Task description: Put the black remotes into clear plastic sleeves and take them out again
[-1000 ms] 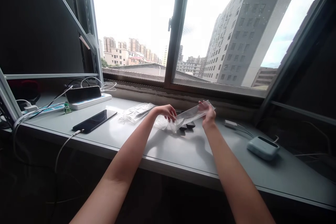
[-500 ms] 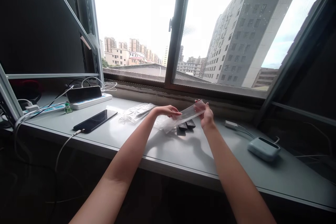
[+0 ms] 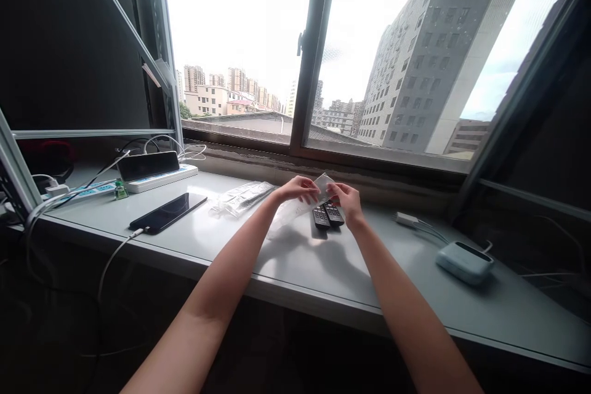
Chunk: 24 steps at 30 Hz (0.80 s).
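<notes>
A clear plastic bag (image 3: 290,210) stretches between my two hands above the desk, its lower end hanging down to the left. My left hand (image 3: 302,188) has its fingers closed on the bag near the top. With thumb and fingers, my right hand (image 3: 344,197) pinches the bag's upper right end. Just below the hands, two black remote controls (image 3: 322,217) lie side by side on the desk, their far ends partly covered by the bag and fingers. More clear plastic bags (image 3: 242,198) lie flat to the left of my left hand.
On the grey desk (image 3: 295,277), a plugged-in phone (image 3: 168,212) lies at left. Behind it a second phone (image 3: 148,163) leans on a white power strip (image 3: 187,171), beside a small green bottle (image 3: 120,189). At right sit a pale blue power bank (image 3: 464,261) and a white adapter (image 3: 406,218).
My right hand has moved left, closer to my left hand, bringing the bag's end with it. More of the two remote controls now shows.
</notes>
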### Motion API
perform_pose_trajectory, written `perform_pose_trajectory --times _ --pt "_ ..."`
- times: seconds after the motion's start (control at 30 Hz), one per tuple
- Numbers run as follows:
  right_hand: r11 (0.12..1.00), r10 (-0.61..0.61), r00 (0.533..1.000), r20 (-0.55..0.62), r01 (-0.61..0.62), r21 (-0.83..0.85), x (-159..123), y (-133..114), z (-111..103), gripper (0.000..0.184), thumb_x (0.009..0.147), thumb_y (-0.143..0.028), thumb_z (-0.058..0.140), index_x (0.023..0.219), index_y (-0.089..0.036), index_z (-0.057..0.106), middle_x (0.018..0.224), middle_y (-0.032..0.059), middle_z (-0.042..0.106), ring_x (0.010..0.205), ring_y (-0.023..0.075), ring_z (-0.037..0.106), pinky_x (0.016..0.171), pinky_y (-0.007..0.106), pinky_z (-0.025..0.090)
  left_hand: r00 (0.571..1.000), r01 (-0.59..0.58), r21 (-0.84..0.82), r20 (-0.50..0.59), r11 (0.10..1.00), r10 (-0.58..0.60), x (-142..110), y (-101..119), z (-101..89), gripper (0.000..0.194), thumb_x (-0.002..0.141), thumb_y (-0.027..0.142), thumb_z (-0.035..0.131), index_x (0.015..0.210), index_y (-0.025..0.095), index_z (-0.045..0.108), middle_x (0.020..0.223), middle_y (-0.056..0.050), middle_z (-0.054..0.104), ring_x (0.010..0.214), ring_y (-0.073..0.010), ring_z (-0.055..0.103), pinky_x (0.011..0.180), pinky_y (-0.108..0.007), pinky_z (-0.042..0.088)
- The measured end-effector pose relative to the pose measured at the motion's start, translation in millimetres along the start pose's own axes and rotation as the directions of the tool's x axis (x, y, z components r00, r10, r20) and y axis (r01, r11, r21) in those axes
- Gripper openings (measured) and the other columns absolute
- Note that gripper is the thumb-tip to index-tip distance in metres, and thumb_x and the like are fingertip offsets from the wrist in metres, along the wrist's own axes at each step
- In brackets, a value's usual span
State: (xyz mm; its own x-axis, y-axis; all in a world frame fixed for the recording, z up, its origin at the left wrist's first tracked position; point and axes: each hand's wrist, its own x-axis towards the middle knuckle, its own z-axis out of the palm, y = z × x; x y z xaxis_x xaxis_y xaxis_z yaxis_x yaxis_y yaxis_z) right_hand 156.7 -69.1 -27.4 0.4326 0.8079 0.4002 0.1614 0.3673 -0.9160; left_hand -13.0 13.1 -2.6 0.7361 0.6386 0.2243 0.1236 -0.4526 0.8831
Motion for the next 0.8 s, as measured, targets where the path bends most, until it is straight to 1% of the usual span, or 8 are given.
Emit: perform_pose_trajectory --times 0.1,0.2,0.3,0.43,0.53,0.6,0.67,0.8 --pt "1.0 -0.001 0.999 0.042 0.002 -0.023 -2.1 -1.4 3.5 0.042 0.064 -0.053 0.074 0.083 -0.016 0.075 0.072 0.0035 0.07 0.054 0.012 0.054 0.05 0.025 0.044 0.996 -0.046 0.01 -0.078 0.999 0.046 2.1 0.0 3.1 0.044 0.083 0.051 0.068 0.097 0.01 0.066 0.081 -0.009 0.074 0.063 -0.0146 0.068 0.05 -0.021 0.045" --pt "0.998 -0.005 0.994 0.107 0.012 -0.066 -6.0 -4.3 7.2 0.038 0.066 -0.051 0.074 0.083 -0.016 0.075 0.07 0.0029 0.07 0.053 0.0123 0.054 0.049 0.025 0.043 0.984 -0.103 0.013 -0.146 0.995 0.104 3.7 2.6 5.8 0.041 0.09 0.05 0.06 0.089 0.009 0.065 0.076 -0.009 0.072 0.056 -0.0124 0.065 0.047 -0.019 0.042" --pt "0.994 -0.002 0.993 0.12 0.015 -0.107 -7.6 -5.1 8.2 0.033 0.068 -0.047 0.074 0.08 -0.017 0.075 0.068 0.0024 0.07 0.051 0.0121 0.054 0.048 0.025 0.043 0.973 -0.11 0.011 -0.204 0.994 0.11 4.6 5.0 6.5 0.035 0.09 0.044 0.062 0.084 0.009 0.063 0.068 -0.007 0.07 0.048 -0.01 0.061 0.044 -0.018 0.038" --pt "0.993 0.016 0.998 0.068 -0.007 -0.121 -6.1 -3.9 7.1 0.025 0.069 -0.041 0.074 0.075 -0.017 0.074 0.066 0.0014 0.069 0.049 0.0111 0.054 0.047 0.024 0.043 0.965 -0.091 0.002 -0.246 0.996 0.089 4.9 4.0 5.3 0.025 0.09 0.035 0.065 0.094 0.01 0.062 0.063 -0.004 0.068 0.04 -0.009 0.056 0.041 -0.019 0.035" --pt "0.992 0.022 0.997 0.077 -0.012 -0.128 -5.4 -3.7 6.4 0.023 0.07 -0.039 0.073 0.075 -0.017 0.073 0.067 0.0016 0.07 0.049 0.0109 0.054 0.047 0.023 0.042 0.966 -0.103 0.002 -0.238 0.995 0.1 3.9 2.1 4.1 0.029 0.089 0.036 0.065 0.103 0.011 0.062 0.066 -0.004 0.07 0.041 -0.0099 0.057 0.041 -0.019 0.034" --pt "0.99 0.025 0.994 0.109 -0.009 -0.14 -5.7 -4.1 6.3 0.022 0.07 -0.038 0.073 0.076 -0.017 0.074 0.067 0.0018 0.07 0.049 0.0109 0.055 0.047 0.023 0.042 0.964 -0.128 -0.003 -0.236 0.992 0.124 3.3 1.2 3.5 0.032 0.088 0.041 0.066 0.099 0.01 0.063 0.069 -0.005 0.071 0.044 -0.0106 0.059 0.041 -0.019 0.036" --pt "0.986 0.037 0.989 0.144 -0.012 -0.167 -6.2 -4.4 6.4 0.022 0.071 -0.038 0.072 0.077 -0.017 0.074 0.068 0.0021 0.071 0.05 0.0108 0.055 0.047 0.022 0.041 0.953 -0.167 -0.015 -0.26 0.986 0.157 3.9 0.1 3.2 0.036 0.086 0.045 0.066 0.088 0.009 0.064 0.067 -0.006 0.07 0.046 -0.0114 0.06 0.043 -0.019 0.04" --pt "0.972 0.063 0.984 0.168 -0.022 -0.232 -6.3 -4.2 5.8 0.023 0.071 -0.039 0.073 0.078 -0.017 0.074 0.073 0.0038 0.073 0.052 0.0116 0.057 0.048 0.023 0.042 0.93 -0.224 -0.05 -0.311 0.973 0.198 7.8 -3.8 2.9 0.038 0.082 0.046 0.07 0.075 0.009 0.064 0.06 -0.007 0.067 0.049 -0.0142 0.063 0.042 -0.021 0.045"
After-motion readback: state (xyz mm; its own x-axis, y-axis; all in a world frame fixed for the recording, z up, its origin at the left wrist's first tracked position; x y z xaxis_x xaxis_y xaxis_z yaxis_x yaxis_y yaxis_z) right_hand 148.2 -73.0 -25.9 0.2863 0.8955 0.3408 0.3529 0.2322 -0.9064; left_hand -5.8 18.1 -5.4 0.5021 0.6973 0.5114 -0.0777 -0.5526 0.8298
